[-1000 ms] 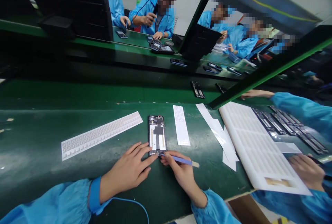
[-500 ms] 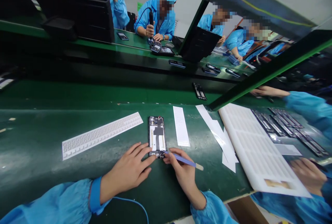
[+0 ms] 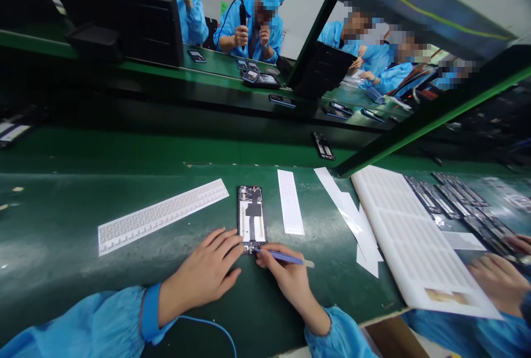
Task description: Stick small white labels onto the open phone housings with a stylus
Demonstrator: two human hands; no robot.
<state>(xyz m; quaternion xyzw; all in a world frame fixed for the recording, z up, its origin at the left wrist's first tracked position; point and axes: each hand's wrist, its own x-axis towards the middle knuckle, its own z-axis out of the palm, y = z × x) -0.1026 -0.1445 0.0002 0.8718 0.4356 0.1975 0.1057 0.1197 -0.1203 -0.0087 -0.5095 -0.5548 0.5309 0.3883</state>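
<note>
An opened phone [image 3: 252, 217] with bare circuit boards at both ends lies on the green bench. My left hand [image 3: 207, 266] rests palm down, fingers stretched out, the fingertips touching the phone's lower left edge. Purple tweezers [image 3: 286, 257] are pinched in my right hand [image 3: 290, 276], their tip at the board on the phone's lower end. Whether the tips hold anything is too small to tell. A sheet of small grey stickers [image 3: 161, 217] lies to the left. To the right of the phone lies a narrower white sheet with round dots [image 3: 290, 203].
Loose white strips [image 3: 348, 214] and a white foam tray [image 3: 418, 236] lie to the right. Beyond them are rows of phone frames [image 3: 460, 197] and a co-worker's hand [image 3: 495, 278]. Another opened phone [image 3: 323, 146] lies behind, near a slanting green post [image 3: 415, 120].
My right hand and the tweezers have moved slightly left, toward the middle of the phone's lower board. My left hand stays nearly still. The neighbour's far arm has drawn back from the bench.
</note>
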